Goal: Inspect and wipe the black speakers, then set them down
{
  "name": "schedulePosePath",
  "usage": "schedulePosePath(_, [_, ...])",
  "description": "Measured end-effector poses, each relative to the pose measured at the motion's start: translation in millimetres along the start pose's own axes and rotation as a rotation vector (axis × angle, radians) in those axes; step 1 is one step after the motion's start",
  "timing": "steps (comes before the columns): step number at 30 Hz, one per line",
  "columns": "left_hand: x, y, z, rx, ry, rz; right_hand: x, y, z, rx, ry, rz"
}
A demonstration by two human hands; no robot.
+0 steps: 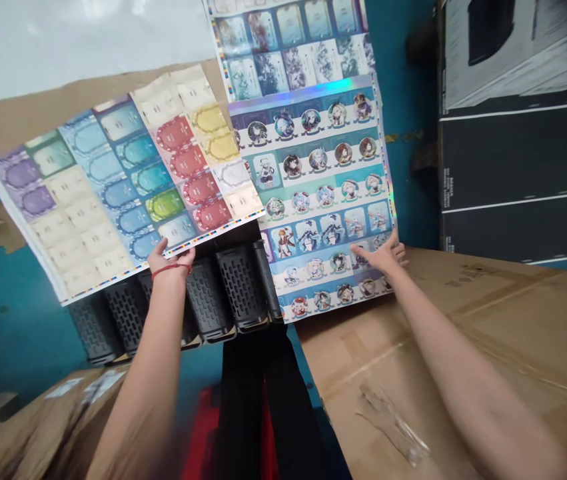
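Note:
My left hand (170, 259), with a red string around its wrist, grips the lower edge of a large printed sheet of pastel label shapes (113, 187). That sheet is coloured in purple, blue, red and yellow blocks and overlaps a second printed sheet of round character badges (313, 187). My right hand (380, 255) lies at that second sheet's lower right edge, fingers spread and holding it. A holographic strip crosses the badge sheet's upper part. Its left side is hidden under the label sheet.
A further printed sheet (283, 53) lies beyond the badge sheet. Below the sheets stands a row of black slotted plastic holders (213, 297). Brown cardboard (478, 333) spreads at the lower right, with crumpled clear plastic (390, 423) on it. A dark panel with white lines (518, 173) stands at the right.

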State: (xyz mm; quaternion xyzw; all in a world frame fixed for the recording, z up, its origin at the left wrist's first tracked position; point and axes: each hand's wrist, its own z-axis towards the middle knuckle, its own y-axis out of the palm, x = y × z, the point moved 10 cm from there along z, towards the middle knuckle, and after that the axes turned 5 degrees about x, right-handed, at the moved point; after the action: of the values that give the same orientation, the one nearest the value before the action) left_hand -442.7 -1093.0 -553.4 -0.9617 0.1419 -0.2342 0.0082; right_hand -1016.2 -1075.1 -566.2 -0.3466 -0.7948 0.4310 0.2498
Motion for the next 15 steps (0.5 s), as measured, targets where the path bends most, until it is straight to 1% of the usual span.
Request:
schedulePosePath(3, [-1,3.1,-8,0.004,-0.017,-0.036,-1,-3,0,-0.012,0.011,-0.008])
schedulePosePath(6, [-2,12.0,-13,-0.015,-0.013,-0.081,-3,-4,-2,-0.019,0.010,-0.010])
schedulePosePath(12, [3,34.9,-10,-0.068,0.032,-0.133,-3,-4,-3,-0.011,0.002,-0.001])
schedulePosePath(15, [2,43.7,-9,-0.103,0.014,-0.105,-2,-2,-1,-0.003,0.005,-0.007])
